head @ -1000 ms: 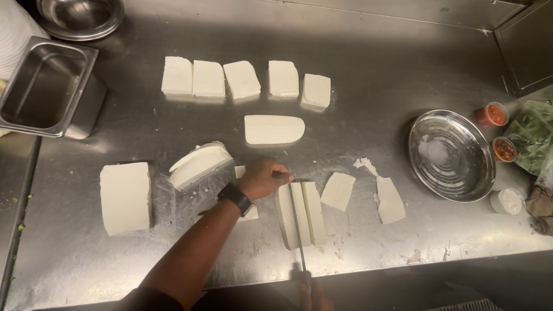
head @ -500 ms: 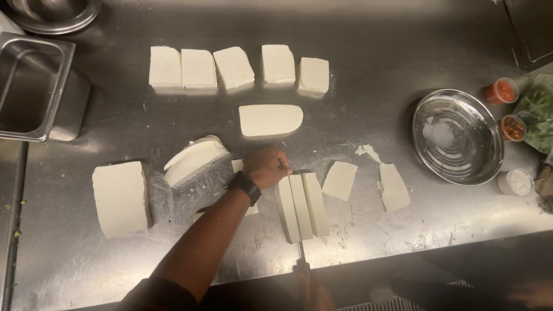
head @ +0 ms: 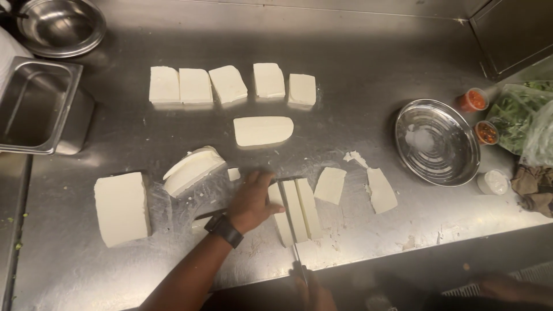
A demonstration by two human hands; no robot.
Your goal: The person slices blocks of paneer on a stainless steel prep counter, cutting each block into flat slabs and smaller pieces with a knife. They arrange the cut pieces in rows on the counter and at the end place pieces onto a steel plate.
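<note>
My left hand [head: 253, 198], with a black watch on the wrist, presses down on the left side of a white slab [head: 305, 210] that is cut into long strips. A knife [head: 290, 222] lies lengthwise between the strips, its handle held in my right hand [head: 314, 292] at the bottom edge of the view. A part-wrapped white piece [head: 193, 170] sits on clear film just left of my left hand. Two thin white slices [head: 330, 185] [head: 381, 190] lie to the right of the slab.
On the steel counter [head: 357, 75] stand a large white block [head: 122, 207], a back row of several cut blocks [head: 196, 85] and an oblong slab [head: 262, 131]. A round steel plate [head: 436, 141], small sauce cups [head: 473, 99] and bagged greens [head: 524, 115] are right; a steel pan [head: 34, 106] and bowl [head: 60, 26] left.
My left hand has slid a little down and left along the slab. The knife stays between the strips. The view has shifted slightly.
</note>
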